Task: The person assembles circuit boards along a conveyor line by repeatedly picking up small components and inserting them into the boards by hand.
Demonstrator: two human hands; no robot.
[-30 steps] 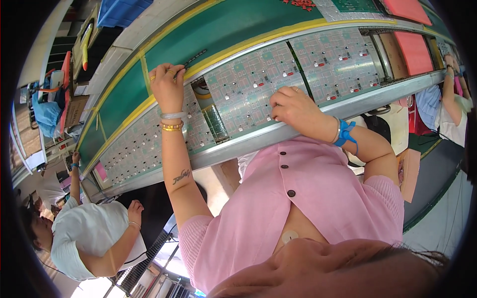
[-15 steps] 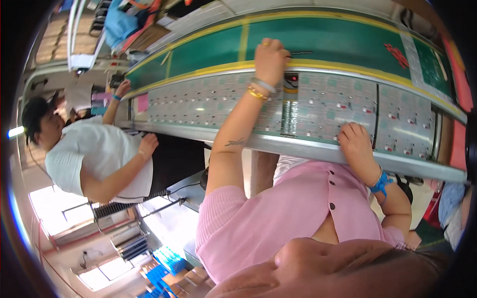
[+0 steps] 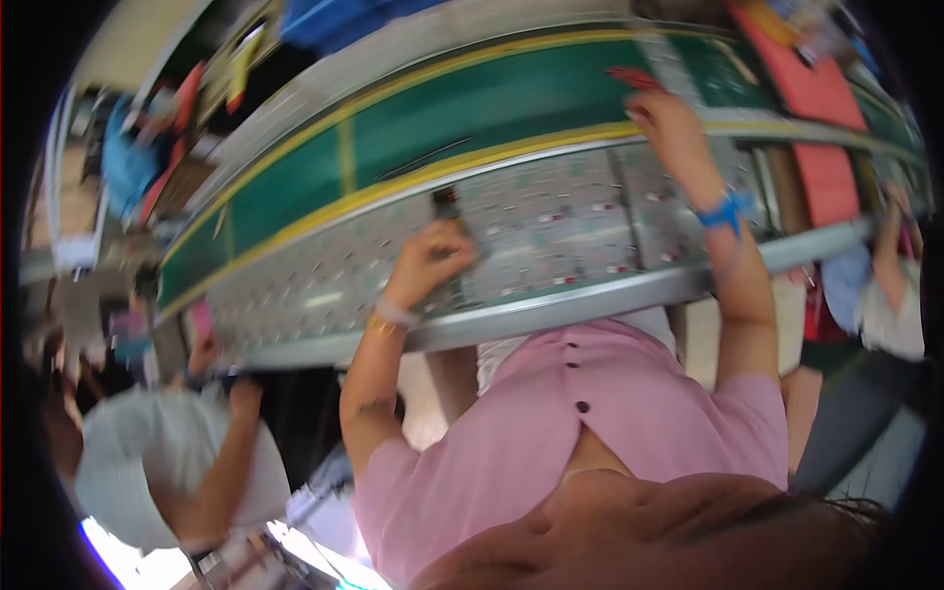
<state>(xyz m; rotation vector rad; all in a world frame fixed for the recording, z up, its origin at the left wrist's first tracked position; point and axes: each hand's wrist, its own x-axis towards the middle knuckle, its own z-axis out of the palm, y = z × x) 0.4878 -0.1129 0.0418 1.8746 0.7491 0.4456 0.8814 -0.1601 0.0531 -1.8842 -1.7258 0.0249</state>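
Observation:
My left hand (image 3: 430, 261) is over the row of circuit boards (image 3: 531, 221), fingers curled together. Whatever is between its fingertips cannot be made out. The boards carry small light and red parts. Beyond my left hand, a dark gap (image 3: 447, 201) shows between boards. My right hand (image 3: 671, 133) reaches over the far rail onto a green strip (image 3: 511, 88) edged with yellow tape. Its fingertips look pressed together just beside a small pile of red parts (image 3: 632, 78). Blur hides whether they hold one. A thin dark piece (image 3: 423, 157) lies on the green strip to the left.
A metal rail (image 3: 560, 305) runs along the near side of the boards. At the left, a co-worker in a white shirt (image 3: 128, 462) stands by the same line. Pink-red sheets (image 3: 824, 182) lie at the right end. Another person's arm (image 3: 890, 241) is at far right.
My left hand has come back from the green strip to over the boards. My right hand has moved from the near rail out to the red parts. The whole view has turned rightward.

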